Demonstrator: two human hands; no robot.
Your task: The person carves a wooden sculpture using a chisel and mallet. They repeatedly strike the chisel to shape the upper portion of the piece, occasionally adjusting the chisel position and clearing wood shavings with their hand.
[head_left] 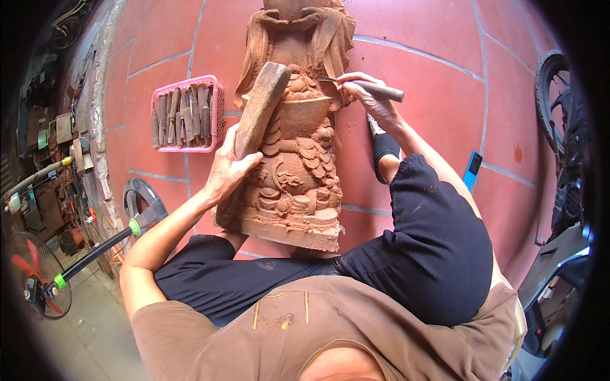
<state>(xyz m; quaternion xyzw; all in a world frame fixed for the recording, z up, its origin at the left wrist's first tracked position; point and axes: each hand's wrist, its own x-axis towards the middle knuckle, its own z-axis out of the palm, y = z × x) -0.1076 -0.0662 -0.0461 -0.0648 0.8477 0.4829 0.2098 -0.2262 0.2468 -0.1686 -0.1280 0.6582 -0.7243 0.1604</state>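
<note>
A reddish-brown wood carving point(295, 168) lies lengthwise on the floor in front of me, with raised coins, rounded lumps and draped sleeves cut into it. My left hand point(227, 166) is wrapped round the lower part of a long wooden mallet point(265, 95), which slants over the carving's left side. In my right hand point(372, 101) is a chisel point(380, 91), gripped near where blade meets handle. Its thin blade points left at the carving's upper right edge; whether the tip touches the wood I cannot tell. Wood crumbs sit in the carved hollows.
Left of the carving stands a pink basket point(217, 117) filled with several wooden-handled tools. A fan point(39, 279) is at the lower left. On the red tiles to my right lies a blue phone point(472, 170). A motorbike wheel point(554, 95) stands at the far right.
</note>
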